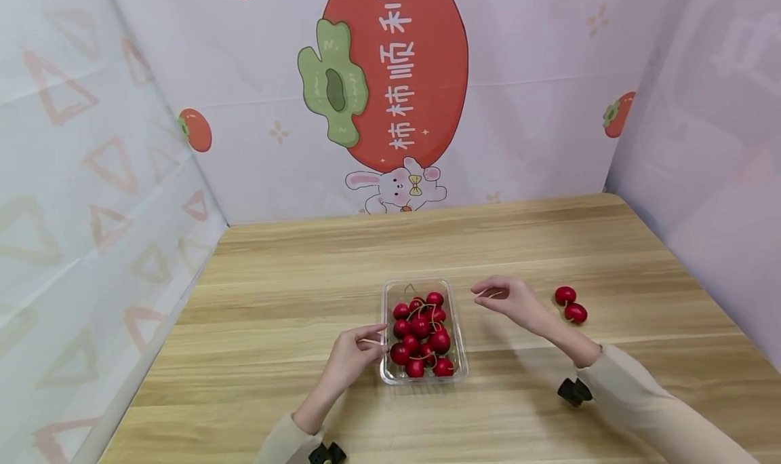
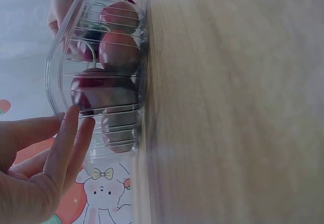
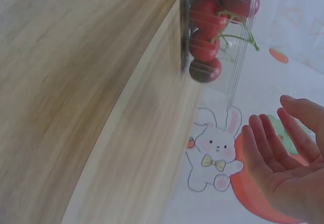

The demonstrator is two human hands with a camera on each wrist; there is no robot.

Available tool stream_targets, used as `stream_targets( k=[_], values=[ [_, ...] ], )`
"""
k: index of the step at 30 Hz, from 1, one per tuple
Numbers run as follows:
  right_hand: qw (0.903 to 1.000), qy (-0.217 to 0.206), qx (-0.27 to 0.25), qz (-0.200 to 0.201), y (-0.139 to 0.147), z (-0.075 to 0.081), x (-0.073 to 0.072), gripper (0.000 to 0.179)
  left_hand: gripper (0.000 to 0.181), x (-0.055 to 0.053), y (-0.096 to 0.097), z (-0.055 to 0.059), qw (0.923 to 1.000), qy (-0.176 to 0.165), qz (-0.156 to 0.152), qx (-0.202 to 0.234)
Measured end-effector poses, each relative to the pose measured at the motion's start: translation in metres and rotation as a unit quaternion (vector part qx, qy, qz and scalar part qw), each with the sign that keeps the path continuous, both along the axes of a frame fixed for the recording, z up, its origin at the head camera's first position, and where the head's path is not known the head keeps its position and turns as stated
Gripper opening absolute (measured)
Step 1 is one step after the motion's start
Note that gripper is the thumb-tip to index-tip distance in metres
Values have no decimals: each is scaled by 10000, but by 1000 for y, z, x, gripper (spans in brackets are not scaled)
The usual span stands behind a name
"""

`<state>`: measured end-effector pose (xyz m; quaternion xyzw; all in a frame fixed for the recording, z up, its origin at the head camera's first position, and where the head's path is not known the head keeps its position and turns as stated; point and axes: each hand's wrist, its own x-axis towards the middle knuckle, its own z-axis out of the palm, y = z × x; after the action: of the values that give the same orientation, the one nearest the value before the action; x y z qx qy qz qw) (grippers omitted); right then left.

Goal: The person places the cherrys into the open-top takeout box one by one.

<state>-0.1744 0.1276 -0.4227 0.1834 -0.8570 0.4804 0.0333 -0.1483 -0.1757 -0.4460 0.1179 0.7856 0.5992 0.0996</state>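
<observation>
A clear plastic box point(image 1: 459, 362) full of red cherries point(image 1: 420, 326) with green stems stands on the wooden table. At its left side my left hand point(image 1: 354, 357) reaches in with extended fingers, the fingertips touching the wall near the rim. The left wrist view shows these fingers point(image 2: 63, 140) against the clear side, with cherries visible through it. To the right of the box, my right hand point(image 1: 512, 302) hovers apart from it, fingers slightly bent and holding nothing. In the right wrist view its palm and loose fingers point(image 3: 266, 148) face the box.
Two loose cherries point(image 1: 570, 304) lie on the table point(image 1: 293, 267) to the right of my right hand. Printed cloth point(image 1: 256, 172) with persimmons and a rabbit rises behind the table, and pale cloth walls stand on both sides.
</observation>
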Motion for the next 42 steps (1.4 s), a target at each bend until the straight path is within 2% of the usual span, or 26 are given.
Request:
stream_targets(
  k=[10,21,31,42],
  values=[
    [9988,-26,418,-269,22,3,10,21,38,0,0,0,10000,35,-7,-54],
    [9972,230,568,-431,46,-2,18,19,37,-1,1,-1,10000,46,20,-79],
    [9932,956,617,-265,64,-4,26,18,38,-2,0,-6,10000,8,-38,46],
    [9802,1218,1479,-501,79,-2,33,21,39,-3,-1,-5,10000,-12,-15,60]
  ],
)
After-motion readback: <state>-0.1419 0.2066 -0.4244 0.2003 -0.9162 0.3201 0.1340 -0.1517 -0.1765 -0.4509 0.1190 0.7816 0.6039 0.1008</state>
